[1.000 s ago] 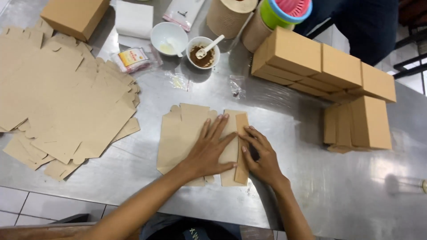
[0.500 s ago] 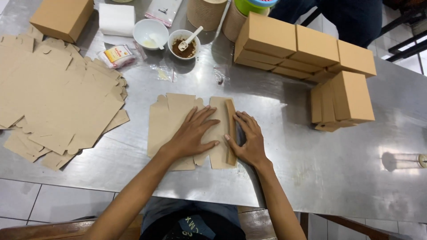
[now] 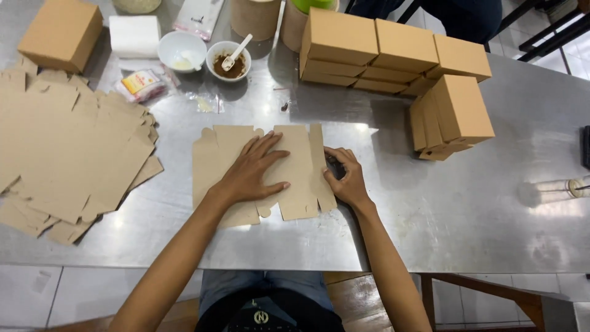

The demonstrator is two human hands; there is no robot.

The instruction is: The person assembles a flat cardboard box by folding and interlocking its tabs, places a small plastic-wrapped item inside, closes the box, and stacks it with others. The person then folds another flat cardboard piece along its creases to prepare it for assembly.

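Observation:
A flat brown cardboard box blank (image 3: 215,154) lies unfolded on the steel table (image 3: 479,227) in front of me. My left hand (image 3: 252,172) presses flat on its middle, fingers spread. My right hand (image 3: 344,177) curls at the blank's right edge, fingertips on the narrow side flap (image 3: 319,166). The blank lies fully flat, with tabs along its near edge.
A stack of flat blanks (image 3: 67,154) lies at the left. Folded brown boxes (image 3: 375,52) stand at the back, more (image 3: 455,114) at the right, one (image 3: 61,31) at far left. Two small bowls (image 3: 228,61), a paper roll (image 3: 134,35) and packets sit behind.
The blank's right panel, folded over earlier, now lies opened out flat. My left hand has slid left onto the middle; my right hand moved to the right edge.

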